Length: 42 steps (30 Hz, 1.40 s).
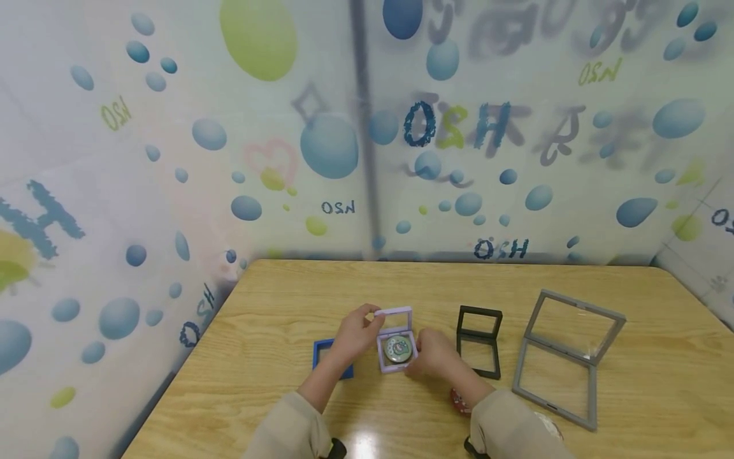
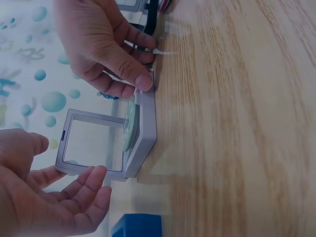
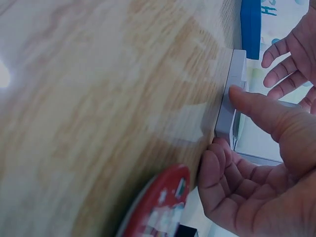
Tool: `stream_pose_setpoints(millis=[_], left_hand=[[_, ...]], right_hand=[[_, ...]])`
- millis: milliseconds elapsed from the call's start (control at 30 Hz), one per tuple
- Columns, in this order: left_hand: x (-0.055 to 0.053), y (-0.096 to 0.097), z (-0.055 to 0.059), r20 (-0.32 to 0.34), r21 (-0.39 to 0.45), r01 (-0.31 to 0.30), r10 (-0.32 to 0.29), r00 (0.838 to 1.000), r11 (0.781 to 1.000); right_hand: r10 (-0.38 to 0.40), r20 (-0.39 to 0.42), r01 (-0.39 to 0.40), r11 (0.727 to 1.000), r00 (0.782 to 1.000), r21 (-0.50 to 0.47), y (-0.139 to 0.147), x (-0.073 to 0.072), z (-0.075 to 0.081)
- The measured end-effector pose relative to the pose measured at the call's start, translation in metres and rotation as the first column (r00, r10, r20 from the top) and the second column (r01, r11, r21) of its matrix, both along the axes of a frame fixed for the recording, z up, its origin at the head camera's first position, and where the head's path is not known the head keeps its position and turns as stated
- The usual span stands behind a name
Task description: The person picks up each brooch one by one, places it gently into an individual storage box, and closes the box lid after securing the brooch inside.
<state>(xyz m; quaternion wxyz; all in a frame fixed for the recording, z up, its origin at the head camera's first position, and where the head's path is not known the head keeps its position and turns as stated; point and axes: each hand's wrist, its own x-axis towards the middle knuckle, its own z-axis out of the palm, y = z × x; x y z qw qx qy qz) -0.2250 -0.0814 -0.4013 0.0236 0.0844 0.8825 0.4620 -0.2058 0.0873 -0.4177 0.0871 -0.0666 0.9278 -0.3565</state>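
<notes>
On the pale wood-grain desk (image 1: 229, 408) | lilac square hinged plastic frame (image 1: 394, 331), lid raised, round green disc (image 1: 398, 349) in base | right hand (image 1: 437, 354) pinches base edge | left hand (image 1: 357, 333), fingers loosely spread, touches lid | probably light, stiff, window delicate; grip rims

You face a pale far wall (image 1: 516, 223) printed with blue and green bubbles (image 1: 329, 146) and lettering (image 1: 492, 124), crossed by a grey vertical band (image 1: 364, 127). A similarly patterned left wall (image 1: 63, 146) and right wall (image 1: 705, 255) flank your light wood-grained table (image 1: 241, 363), where a bright reflection (image 1: 364, 444) shines near you.
</notes>
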Motion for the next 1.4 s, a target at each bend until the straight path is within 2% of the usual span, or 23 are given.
stream_pose_setpoints(millis=[267,733,1033,1400], left_hand=[[0.0,0.0,0.001,0.032,0.0,0.009,-0.009,0.999,1.0],[0.006,0.001,0.0,0.039,0.056,0.036,-0.038,0.999,0.998],[0.01,0.005,0.002,0.049,-0.008,0.037,-0.036,0.998,0.999],[0.015,0.006,0.0,0.11,-0.079,0.1,-0.091,0.99,0.992]], right_hand=[[-0.009,0.003,0.009,1.0,1.0,0.0,0.001,0.001,0.001],[-0.018,0.001,0.018,1.0,1.0,-0.004,0.002,0.0,-0.002],[-0.044,0.022,0.044,0.999,0.999,-0.015,0.003,0.0,-0.001],[-0.033,0.001,0.033,0.999,0.999,-0.009,0.005,0.001,-0.002]])
